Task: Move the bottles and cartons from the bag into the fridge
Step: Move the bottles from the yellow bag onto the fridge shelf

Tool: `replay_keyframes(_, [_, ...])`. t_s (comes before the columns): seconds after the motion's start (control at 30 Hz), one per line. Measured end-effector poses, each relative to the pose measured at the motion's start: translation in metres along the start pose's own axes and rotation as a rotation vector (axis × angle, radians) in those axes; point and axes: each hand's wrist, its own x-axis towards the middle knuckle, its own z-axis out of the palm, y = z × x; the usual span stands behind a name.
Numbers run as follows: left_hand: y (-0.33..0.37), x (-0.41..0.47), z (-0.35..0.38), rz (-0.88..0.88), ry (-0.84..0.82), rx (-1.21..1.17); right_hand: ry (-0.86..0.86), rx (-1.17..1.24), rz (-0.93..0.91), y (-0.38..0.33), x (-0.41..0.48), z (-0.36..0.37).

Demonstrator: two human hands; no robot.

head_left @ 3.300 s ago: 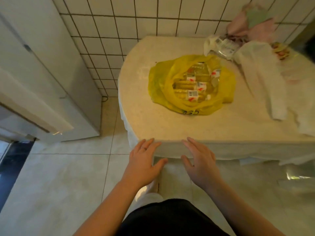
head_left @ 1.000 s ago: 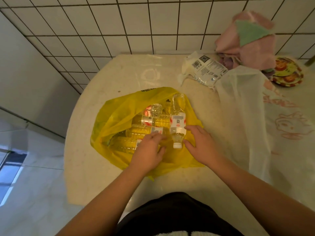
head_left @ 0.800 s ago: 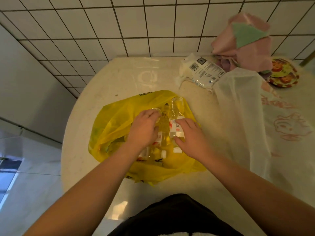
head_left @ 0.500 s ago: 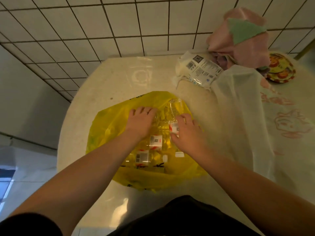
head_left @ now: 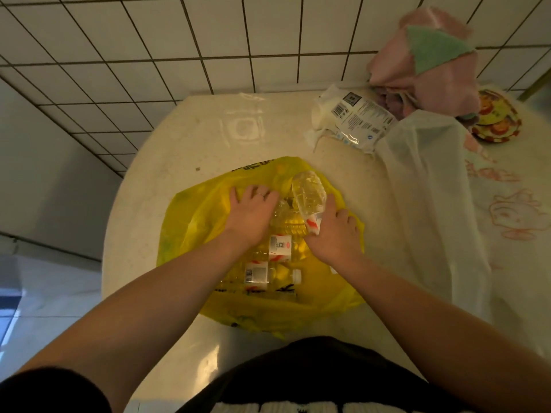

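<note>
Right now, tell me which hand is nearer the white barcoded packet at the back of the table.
Right. The right hand, gripping a clear bottle in the yellow bag, is in front of the packet; the left hand lies farther left.

Nothing legible as a word or number anywhere. On the far rim of the yellow bag (head_left: pixel 190 222), a line of black printed characters, too blurred to read; more black print along its near edge, equally unreadable. On the raised bottle (head_left: pixel 308 192) gripped by the right hand (head_left: pixel 337 236), a white label with a red mark. On the middle bottle (head_left: pixel 280 247), a white label with a small dark square and a red oval logo. On the near bottle (head_left: pixel 256 274), a barcode. On the white packet (head_left: pixel 357 117), far right on the counter (head_left: pixel 167 186), a barcode, a dark square emblem and blocks of fine print, none decipherable.
</note>
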Motion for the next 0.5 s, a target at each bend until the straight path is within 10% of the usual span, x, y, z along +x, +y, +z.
replay_keyframes(0.33, [0.001,-0.071,-0.041,-0.185,0.523,-0.482,-0.325,1.104,0.353,0.022,-0.046,-0.036])
replay_keyframes(0.5, [0.014,-0.121,-0.071,-0.605,0.671,-0.951,-0.468,1.275,0.251,0.047,-0.071,-0.036])
